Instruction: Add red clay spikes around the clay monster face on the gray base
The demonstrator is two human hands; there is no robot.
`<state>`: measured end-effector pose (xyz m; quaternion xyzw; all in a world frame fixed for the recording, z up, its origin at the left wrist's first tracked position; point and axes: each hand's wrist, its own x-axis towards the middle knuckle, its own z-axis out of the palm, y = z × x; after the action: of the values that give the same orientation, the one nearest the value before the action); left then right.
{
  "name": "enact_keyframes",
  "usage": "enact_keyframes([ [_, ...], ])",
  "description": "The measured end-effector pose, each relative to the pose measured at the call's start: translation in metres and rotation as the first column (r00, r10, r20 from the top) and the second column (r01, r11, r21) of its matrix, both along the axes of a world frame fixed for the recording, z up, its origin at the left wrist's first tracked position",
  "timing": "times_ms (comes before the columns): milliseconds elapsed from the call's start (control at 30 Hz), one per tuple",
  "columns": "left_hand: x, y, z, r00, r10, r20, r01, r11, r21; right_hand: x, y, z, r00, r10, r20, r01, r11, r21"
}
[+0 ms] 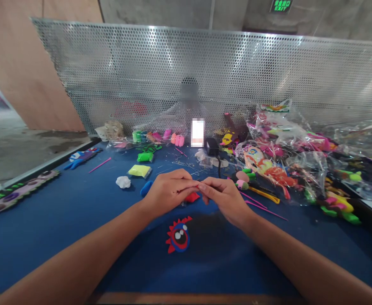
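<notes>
My left hand (pixel 170 189) and my right hand (pixel 221 195) meet at their fingertips above the blue table (pixel 116 254). Both pinch a tiny bit of red clay (pixel 198 186) between them. Below lies a clay eye figure (pixel 178 237), blue and red with red spikes round its left side and top, and black and white in its middle. A red clay lump (pixel 192 197) shows just under my fingers. Beside my left hand is a blue clay piece (pixel 146 188), partly hidden by that hand.
White clay (pixel 123 182), a yellow packet (pixel 139 170) and a green packet (pixel 145 157) lie left. Pink sticks (pixel 266 208) and bagged clay figures (pixel 274 165) are at right. A long clay strip (pixel 23 192) lines the left edge; a perforated metal screen (pixel 135 63) stands behind.
</notes>
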<state>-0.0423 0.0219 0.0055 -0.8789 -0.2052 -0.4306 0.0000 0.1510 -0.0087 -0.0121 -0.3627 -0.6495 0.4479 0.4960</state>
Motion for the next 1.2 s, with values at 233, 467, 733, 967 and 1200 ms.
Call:
enact_keyframes([
  [233, 0.000, 0.000, -0.002, 0.999, -0.035, -0.035, 0.033, 0.998, -0.062, 0.000, 0.003, -0.004, 0.992, 0.046, -0.121, -0.060, 0.992, -0.109],
  [467, -0.001, 0.000, -0.001, 0.999, -0.036, -0.023, 0.035, 0.998, -0.045, 0.000, 0.002, -0.003, 0.996, 0.051, -0.073, -0.057, 0.995, -0.080],
  [733, -0.001, -0.001, 0.002, 0.997, -0.080, 0.009, 0.081, 0.997, -0.003, 0.002, 0.003, -0.003, 0.972, 0.143, -0.184, -0.171, 0.974, -0.148],
  [967, -0.003, -0.001, 0.001, 0.992, -0.124, 0.009, 0.124, 0.992, -0.010, 0.006, 0.004, -0.001, 0.997, 0.070, 0.040, -0.069, 0.997, -0.021],
  [1200, -0.003, 0.005, -0.002, 0.997, -0.044, 0.063, 0.046, 0.998, -0.035, 0.014, 0.027, 0.007, 0.970, -0.142, 0.199, 0.115, 0.984, 0.139],
])
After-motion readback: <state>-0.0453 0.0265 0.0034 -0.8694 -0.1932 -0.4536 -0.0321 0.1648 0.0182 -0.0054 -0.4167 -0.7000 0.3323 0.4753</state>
